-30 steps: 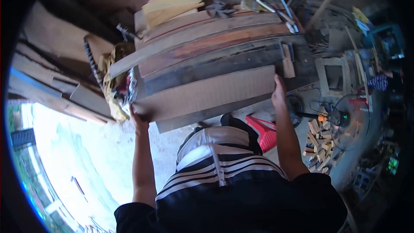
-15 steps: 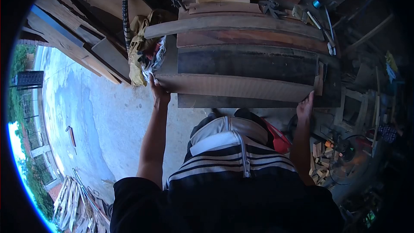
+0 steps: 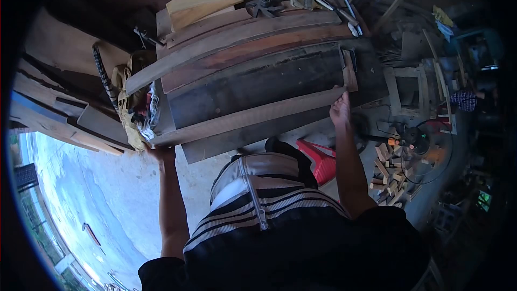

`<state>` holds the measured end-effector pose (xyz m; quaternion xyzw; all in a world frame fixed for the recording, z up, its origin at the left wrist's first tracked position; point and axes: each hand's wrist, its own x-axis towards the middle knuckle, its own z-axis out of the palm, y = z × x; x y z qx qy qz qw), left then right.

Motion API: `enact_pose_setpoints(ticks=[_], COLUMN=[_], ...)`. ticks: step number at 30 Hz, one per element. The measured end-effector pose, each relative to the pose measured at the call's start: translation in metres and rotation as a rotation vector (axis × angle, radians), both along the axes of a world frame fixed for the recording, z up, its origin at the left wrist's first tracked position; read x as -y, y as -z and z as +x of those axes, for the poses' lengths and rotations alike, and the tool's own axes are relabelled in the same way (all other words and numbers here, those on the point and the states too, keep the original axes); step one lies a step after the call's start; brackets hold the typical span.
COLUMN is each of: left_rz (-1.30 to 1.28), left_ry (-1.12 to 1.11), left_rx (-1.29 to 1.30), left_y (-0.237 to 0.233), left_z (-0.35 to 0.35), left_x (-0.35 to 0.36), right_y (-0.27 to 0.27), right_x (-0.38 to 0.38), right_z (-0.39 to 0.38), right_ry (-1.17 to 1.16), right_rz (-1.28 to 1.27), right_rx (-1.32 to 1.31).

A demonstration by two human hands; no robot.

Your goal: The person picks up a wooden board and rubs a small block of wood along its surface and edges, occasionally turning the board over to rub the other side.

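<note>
A long brown wooden board [image 3: 250,114] spans the near side of the dark workbench [image 3: 210,149], gripped at both ends. My left hand [image 3: 161,153] is closed around its left end, just past the bench's corner. At the right end, the fingers of my right hand [image 3: 340,110] pinch the board's edge. Close to that hand, a short wooden piece [image 3: 350,70] lies on the bench. Behind the held board is a wide dark plank [image 3: 258,80], and beyond it lies a reddish plank [image 3: 242,53]. A long grey-brown board [image 3: 215,46] rests farther back.
Cloth and plastic bags [image 3: 129,113] hang at the bench's left end. Yellowish boards [image 3: 207,2] lie at the back. A red plastic stool [image 3: 318,159] stands by my legs. Wood offcuts [image 3: 390,175] and a fan [image 3: 417,140] are to the right. Boards [image 3: 91,124] lean at left.
The view has turned, so the bench now appears slanted and farther left. The held board's face shows narrower, as if tipped more on edge. Both hands still grip its ends.
</note>
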<state>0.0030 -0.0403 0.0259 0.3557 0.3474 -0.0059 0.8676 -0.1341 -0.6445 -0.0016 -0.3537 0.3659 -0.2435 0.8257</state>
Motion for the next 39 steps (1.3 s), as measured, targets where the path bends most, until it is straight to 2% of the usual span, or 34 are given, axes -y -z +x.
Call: enact_pose_setpoints(ticks=[6, 15, 18, 21, 24, 28, 30, 31, 33, 37, 39], left_rz=[0.006, -0.027, 0.050, 0.087, 0.168, 0.152, 0.548, 0.546, 1.667, 1.819, 1.256], left_ry=[-0.011, -0.037, -0.052, 0.055, 0.181, 0.265, 0.887, 0.886, 0.837, 0.844, 0.982], left_rx=[-0.037, -0.084, -0.090, -0.110, -0.307, -0.234, 0.378, 0.375, 0.524, 0.679, 0.231], left_y=[-0.002, 0.007, 0.009, 0.020, 0.022, 0.032, 0.069, 0.071, 0.077, 0.082, 0.059], left_z=[0.002, 0.010, 0.014, 0.018, 0.022, 0.020, 0.018, 0.009, -0.007, -0.020, -0.023], left_x=[-0.001, -0.005, 0.001, -0.001, 0.003, -0.007, -0.039, -0.041, -0.045, -0.050, -0.033], right_y=[-0.019, -0.032, -0.035, -0.027, -0.026, -0.025, -0.029, -0.031, -0.028, -0.020, -0.029], right_x=[-0.010, -0.018, -0.020, -0.014, -0.012, -0.008, -0.009, -0.009, -0.004, 0.006, 0.002], right_z=[0.006, 0.012, 0.013, 0.009, 0.010, 0.006, 0.005, 0.004, 0.001, -0.002, 0.002], right_ry=[0.048, -0.029, -0.095, -0.140, -0.162, -0.166, -0.155, -0.145, -0.147, -0.166, -0.165], right_rz=[0.015, -0.045, -0.087, -0.107, -0.154, -0.115, -0.089, -0.062, -0.032, 0.033, 0.035], right_rx=[-0.038, -0.098, -0.089, -0.030, -0.075, -0.131, -0.133, -0.136, -0.108, -0.045, -0.084])
